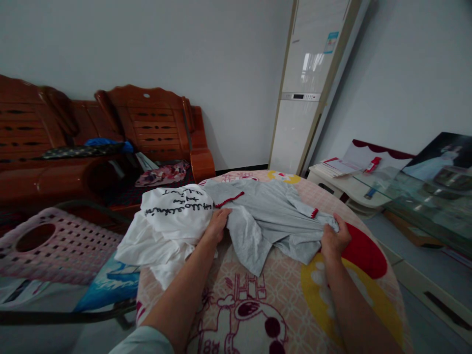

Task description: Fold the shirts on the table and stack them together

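Observation:
A grey short-sleeved shirt (271, 209) with red trim lies spread and wrinkled on the round table (280, 285), which has a patterned cloth. At the shirt's right end, my right hand (335, 237) is closed on a bunched part of its fabric. My left hand (220, 223) grips the shirt's left side near a strip of red trim, its fingers partly hidden. Just left of that hand, a crumpled white garment (169, 221) with black script lettering is heaped at the table's edge. My left forearm passes in front of part of it.
A pink woven plastic chair (70, 246) stands left of the table. Behind it is a wooden sofa (147, 128) with cloths on it. A tall white air conditioner (300, 98) stands in the corner. A glass-topped cabinet (416, 191) with papers and a photo is at the right.

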A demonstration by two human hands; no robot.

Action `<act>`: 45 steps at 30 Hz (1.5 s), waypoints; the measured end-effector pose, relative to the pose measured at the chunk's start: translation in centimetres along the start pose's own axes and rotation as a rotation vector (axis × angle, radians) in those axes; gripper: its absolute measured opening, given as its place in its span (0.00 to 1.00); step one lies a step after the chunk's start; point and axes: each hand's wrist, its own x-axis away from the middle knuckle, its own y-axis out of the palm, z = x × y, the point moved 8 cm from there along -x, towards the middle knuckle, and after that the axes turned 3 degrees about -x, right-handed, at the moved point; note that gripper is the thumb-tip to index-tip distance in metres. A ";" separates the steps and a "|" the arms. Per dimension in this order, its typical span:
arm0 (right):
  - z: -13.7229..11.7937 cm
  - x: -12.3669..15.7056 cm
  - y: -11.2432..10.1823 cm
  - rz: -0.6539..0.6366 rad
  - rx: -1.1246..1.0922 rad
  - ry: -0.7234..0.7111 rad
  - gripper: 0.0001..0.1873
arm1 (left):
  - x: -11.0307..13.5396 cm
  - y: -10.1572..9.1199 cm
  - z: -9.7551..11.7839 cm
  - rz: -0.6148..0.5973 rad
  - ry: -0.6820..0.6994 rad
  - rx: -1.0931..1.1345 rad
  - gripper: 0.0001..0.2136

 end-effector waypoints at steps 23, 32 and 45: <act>-7.5 13.2 11.1 -0.889 0.163 -0.476 0.22 | 7.2 11.9 1.3 -0.682 0.559 -0.458 0.17; -8.0 13.2 9.4 -0.968 0.163 -0.541 0.23 | 6.8 10.7 0.2 -0.509 0.671 -0.761 0.37; -5.2 7.7 6.9 -0.820 0.369 -0.479 0.15 | 3.1 1.1 6.5 0.138 0.620 -0.940 0.27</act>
